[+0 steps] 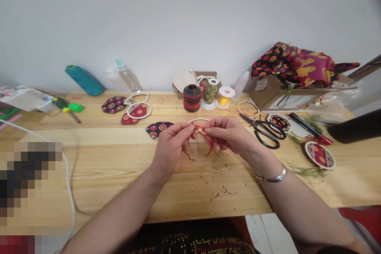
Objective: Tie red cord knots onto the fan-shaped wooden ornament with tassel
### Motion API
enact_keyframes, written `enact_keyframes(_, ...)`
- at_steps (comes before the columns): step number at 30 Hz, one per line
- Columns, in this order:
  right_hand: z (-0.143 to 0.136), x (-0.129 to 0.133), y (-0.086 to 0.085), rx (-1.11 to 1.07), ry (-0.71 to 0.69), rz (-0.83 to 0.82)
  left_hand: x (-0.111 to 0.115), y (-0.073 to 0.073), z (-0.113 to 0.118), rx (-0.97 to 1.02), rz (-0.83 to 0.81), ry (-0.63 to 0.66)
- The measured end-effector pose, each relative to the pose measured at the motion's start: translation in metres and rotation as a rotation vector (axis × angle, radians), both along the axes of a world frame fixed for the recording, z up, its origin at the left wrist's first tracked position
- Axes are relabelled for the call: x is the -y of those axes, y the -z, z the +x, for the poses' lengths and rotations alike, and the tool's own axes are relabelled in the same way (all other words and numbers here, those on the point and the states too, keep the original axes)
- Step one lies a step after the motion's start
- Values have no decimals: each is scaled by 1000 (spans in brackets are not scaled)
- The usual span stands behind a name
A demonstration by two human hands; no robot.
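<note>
A pale wall (149, 16) rose behind a long wooden table (104, 182). At the right rear stood a cardboard box (258, 94), with patterned cloth (279, 61) heaped over its top. In the middle, the person's left hand (171, 147) and right hand (230, 133) were raised over the wood, near each other but apart, the thumb and fingers of each closed in a pinch. Black-handled scissors (255, 123) lay beyond the right hand, and a red-and-black spool (192, 99) stood behind both hands. Part of a pale ring (199, 119) showed just behind the fingertips; whether it touched them could not be told.

The red cord (210, 147) was held between the two pinches, its loose ends hanging below the fingers. The step in hand looked like close fingertip work, perhaps looping or knotting the cord, though the fingers hid the crossing. From that pose, the next move seemed to call for a firm hold on one side and a gentle, even draw on the other, with the hanging ends kept out of the loop. Smallest of all, dark clippings (216, 195) were scattered nearer the table's front edge.
</note>
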State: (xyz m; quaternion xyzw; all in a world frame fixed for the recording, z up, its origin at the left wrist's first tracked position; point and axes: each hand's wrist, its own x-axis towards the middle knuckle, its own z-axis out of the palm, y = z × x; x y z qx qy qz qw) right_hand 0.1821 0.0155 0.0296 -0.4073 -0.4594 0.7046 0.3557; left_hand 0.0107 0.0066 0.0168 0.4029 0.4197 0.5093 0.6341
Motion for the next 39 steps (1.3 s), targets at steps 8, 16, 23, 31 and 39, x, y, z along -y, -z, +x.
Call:
enact_keyframes(8,-1,1,-2,19,-28,-8,0,0,0,-27,-7,9)
enact_keyframes(16,-1,2,-1,76,-92,18,1,2,1,-42,-15,23)
enact_keyframes(23,-2,3,-2,102,-92,24,0,2,2,-66,-29,29)
enact_keyframes(31,-2,2,2,95,-87,31,0,2,3,-50,-44,31)
enact_keyframes(39,-1,1,3,67,-70,22,0,2,2,-35,-28,47)
